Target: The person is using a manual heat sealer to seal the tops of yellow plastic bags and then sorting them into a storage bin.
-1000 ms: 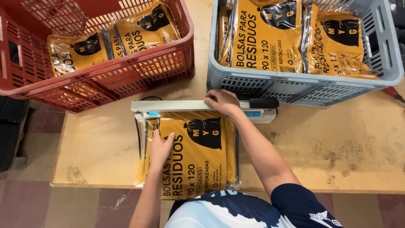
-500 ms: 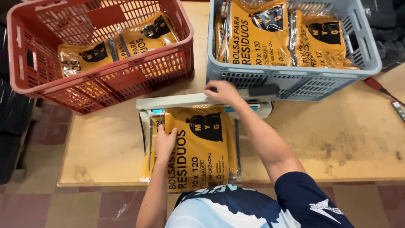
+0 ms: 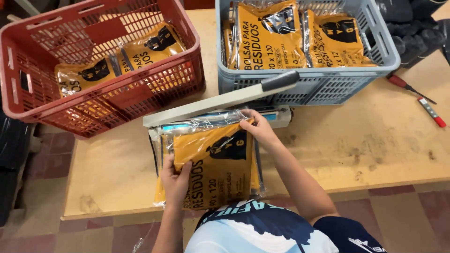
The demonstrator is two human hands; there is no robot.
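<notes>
A yellow packet (image 3: 213, 168) in clear wrap is laid flat on the wooden table (image 3: 365, 154), close to the near edge, with its long axis running from the person towards the crates. Its far, open end of clear film is placed under the raised arm of a heat sealer (image 3: 220, 100), whose white bar is seen lifted at the right, where a dark grey handle is fitted. The black lettering on the packet is printed along the long axis, and a black figure mark is set near its far end.

The left hand (image 3: 176, 180) is pressed on the packet's left side, fingers together and curled over the edge, the thumb on top. The right hand (image 3: 258, 129) is held at the far right corner, where the fingertips are pinched on the clear film.

Beyond the sealer, a grey crate (image 3: 309, 86) is filled with like yellow packets stood on edge, their black marks at the top. To the left, a red crate (image 3: 140, 93) is seen holding a few yellow packets lying tilted on its floor. At the right of the table a red-handled screwdriver (image 3: 405, 85) and a small red-tipped tool (image 3: 432, 112), possibly a pen or cutter, are laid well apart from the packet.
</notes>
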